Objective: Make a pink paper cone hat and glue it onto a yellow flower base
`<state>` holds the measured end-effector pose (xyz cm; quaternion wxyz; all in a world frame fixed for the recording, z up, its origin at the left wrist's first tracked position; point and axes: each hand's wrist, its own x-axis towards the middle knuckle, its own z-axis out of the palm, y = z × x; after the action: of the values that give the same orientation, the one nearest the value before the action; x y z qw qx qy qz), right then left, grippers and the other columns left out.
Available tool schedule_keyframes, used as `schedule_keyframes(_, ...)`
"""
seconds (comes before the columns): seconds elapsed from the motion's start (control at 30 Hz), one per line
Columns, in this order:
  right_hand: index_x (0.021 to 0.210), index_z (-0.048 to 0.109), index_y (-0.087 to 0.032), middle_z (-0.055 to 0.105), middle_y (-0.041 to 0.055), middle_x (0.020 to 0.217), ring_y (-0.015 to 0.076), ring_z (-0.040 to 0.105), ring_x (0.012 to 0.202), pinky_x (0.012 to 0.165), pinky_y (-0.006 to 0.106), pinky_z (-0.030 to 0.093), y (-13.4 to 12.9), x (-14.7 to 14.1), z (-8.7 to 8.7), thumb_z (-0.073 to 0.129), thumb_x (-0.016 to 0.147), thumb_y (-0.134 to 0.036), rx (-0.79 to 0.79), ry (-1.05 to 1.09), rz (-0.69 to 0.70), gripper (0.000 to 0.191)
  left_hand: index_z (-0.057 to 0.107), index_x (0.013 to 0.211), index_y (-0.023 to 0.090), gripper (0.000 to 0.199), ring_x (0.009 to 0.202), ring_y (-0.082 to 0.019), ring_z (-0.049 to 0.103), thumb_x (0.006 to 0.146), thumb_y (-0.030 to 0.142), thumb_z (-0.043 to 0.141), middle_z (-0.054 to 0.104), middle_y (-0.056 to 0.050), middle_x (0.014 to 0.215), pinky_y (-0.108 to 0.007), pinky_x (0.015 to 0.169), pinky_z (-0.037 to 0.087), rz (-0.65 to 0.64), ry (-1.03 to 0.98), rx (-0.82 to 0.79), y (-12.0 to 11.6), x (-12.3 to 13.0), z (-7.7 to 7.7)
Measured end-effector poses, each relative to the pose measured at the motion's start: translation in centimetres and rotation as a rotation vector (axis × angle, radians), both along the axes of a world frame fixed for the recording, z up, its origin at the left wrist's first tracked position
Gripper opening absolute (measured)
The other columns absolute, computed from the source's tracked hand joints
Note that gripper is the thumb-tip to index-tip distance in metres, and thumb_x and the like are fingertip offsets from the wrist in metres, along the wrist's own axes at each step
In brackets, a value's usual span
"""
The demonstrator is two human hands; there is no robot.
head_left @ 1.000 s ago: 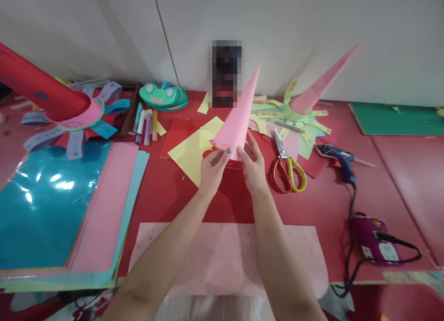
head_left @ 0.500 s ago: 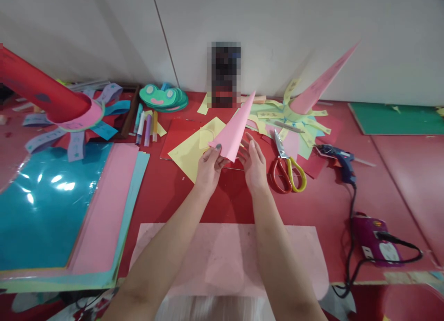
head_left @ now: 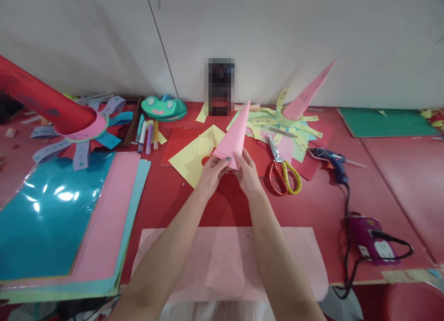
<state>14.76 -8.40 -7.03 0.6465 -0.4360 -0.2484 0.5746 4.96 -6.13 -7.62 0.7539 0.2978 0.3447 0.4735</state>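
Note:
A pink paper cone (head_left: 235, 138) stands point-up between my hands, tilted a little to the right. My left hand (head_left: 212, 174) grips its lower left edge, thumb on the outside. On the lower right side, my right hand (head_left: 248, 173) also pinches the cone. Behind it lie a yellow sheet (head_left: 187, 160) and red paper (head_left: 173, 138). Scissors (head_left: 281, 170) with one red and one yellow handle rest just right of my right hand, blades pointing away.
Right of the scissors are a glue gun (head_left: 335, 163) and a purple power box (head_left: 371, 237) with its cable. A finished pink cone (head_left: 308, 92) with yellow strips stands behind. At left are a red paper cone (head_left: 69, 108), markers (head_left: 149, 138), frog cutouts (head_left: 163, 108) and stacked sheets (head_left: 100, 228).
My right hand has closed in from beside the cone and now grips its lower right edge. The cone has turned more upright. The view has shifted slightly.

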Motion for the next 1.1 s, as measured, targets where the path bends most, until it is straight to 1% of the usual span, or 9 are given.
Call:
schedule_keyframes(0.17, 0.103, 0.061, -0.026, 0.069, -0.0015, 0.099, 0.0175, 0.066, 0.092, 0.071, 0.027, 0.057, -0.02, 0.03, 0.08, 0.070, 0.072, -0.039, 0.017, -0.001, -0.041, 0.035, 0.068, 0.096, 0.017, 0.039, 0.083, -0.019, 0.069, 0.063, 0.033, 0.080, 0.072, -0.004, 0.088, -0.035, 0.080, 0.055, -0.053, 0.051, 0.069, -0.21, 0.04, -0.18)
schedule_keyframes(0.33, 0.107, 0.060, -0.026, 0.069, -0.0007, 0.101, 0.0175, 0.066, 0.090, 0.067, 0.026, 0.057, 0.07, 0.14, -0.25, 0.069, 0.073, -0.040, 0.010, 0.005, -0.015, 0.037, 0.068, 0.094, 0.015, 0.040, 0.077, -0.019, 0.069, 0.062, 0.034, 0.081, 0.072, -0.004, 0.080, -0.034, 0.075, 0.056, -0.090, 0.077, 0.062, -0.28, 0.17, -0.17)
schedule_keyframes(0.5, 0.111, 0.060, -0.026, 0.068, 0.0001, 0.105, 0.0191, 0.065, 0.097, 0.073, 0.028, 0.057, 0.05, 0.31, 0.11, 0.069, 0.072, -0.040, 0.006, -0.020, -0.023, 0.042, 0.069, 0.092, 0.015, 0.042, 0.080, -0.020, 0.068, 0.058, 0.033, 0.083, 0.072, -0.004, 0.085, -0.034, 0.074, 0.056, -0.088, 0.072, 0.058, -0.23, 0.19, 0.04)
schedule_keyframes(0.57, 0.112, 0.060, -0.026, 0.068, -0.0001, 0.107, 0.0195, 0.064, 0.100, 0.076, 0.028, 0.057, 0.01, 0.41, 0.34, 0.070, 0.072, -0.039, 0.000, -0.026, -0.023, 0.043, 0.068, 0.093, 0.016, 0.044, 0.083, -0.021, 0.069, 0.058, 0.036, 0.083, 0.072, -0.004, 0.088, -0.034, 0.074, 0.056, -0.092, 0.058, 0.053, -0.21, 0.14, 0.21)
schedule_keyframes(0.63, 0.113, 0.060, -0.026, 0.067, -0.0004, 0.109, 0.0197, 0.063, 0.103, 0.080, 0.029, 0.056, 0.00, 0.49, 0.44, 0.070, 0.072, -0.037, 0.008, -0.034, -0.030, 0.044, 0.068, 0.093, 0.017, 0.046, 0.085, -0.022, 0.069, 0.060, 0.047, 0.080, 0.071, -0.004, 0.088, -0.033, 0.075, 0.056, -0.094, -0.002, 0.036, -0.16, 0.07, 0.36)
schedule_keyframes(0.73, 0.114, 0.060, -0.026, 0.067, -0.0004, 0.112, 0.0198, 0.062, 0.105, 0.085, 0.030, 0.054, 0.04, 0.57, 0.35, 0.070, 0.072, -0.037, 0.045, -0.043, -0.046, 0.044, 0.069, 0.083, 0.018, 0.046, 0.085, -0.022, 0.068, 0.063, 0.058, 0.074, 0.071, -0.005, 0.082, -0.033, 0.075, 0.056, -0.055, -0.079, 0.004, -0.04, -0.04, 0.40)
schedule_keyframes(0.87, 0.116, 0.060, -0.027, 0.067, 0.0000, 0.114, 0.0199, 0.061, 0.107, 0.089, 0.032, 0.053, 0.06, 0.46, 0.13, 0.068, 0.074, -0.037, 0.073, -0.057, -0.028, 0.044, 0.066, 0.064, 0.016, 0.040, 0.081, -0.021, 0.068, 0.058, 0.053, 0.079, 0.068, -0.003, 0.071, -0.031, 0.075, 0.055, 0.061, -0.041, -0.010, 0.08, -0.15, -0.03)
schedule_keyframes(0.97, 0.121, 0.058, -0.027, 0.066, 0.0007, 0.116, 0.0200, 0.061, 0.109, 0.091, 0.033, 0.052, 0.00, 0.25, 0.13, 0.067, 0.076, -0.037, 0.093, -0.050, 0.002, 0.047, 0.065, 0.060, 0.016, 0.039, 0.080, -0.020, 0.068, 0.056, 0.051, 0.081, 0.067, -0.002, 0.067, -0.031, 0.076, 0.055, 0.132, -0.031, -0.013, 0.15, -0.22, -0.43)
schedule_keyframes(1.1, 0.122, 0.057, -0.027, 0.066, 0.0011, 0.118, 0.0194, 0.061, 0.108, 0.091, 0.032, 0.052, -0.07, 0.04, 0.16, 0.067, 0.077, -0.037, 0.117, -0.039, 0.021, 0.047, 0.065, 0.060, 0.015, 0.040, 0.082, -0.019, 0.067, 0.058, 0.053, 0.079, 0.066, -0.003, 0.068, -0.031, 0.078, 0.053, 0.125, -0.030, -0.016, 0.23, -0.27, -0.52)
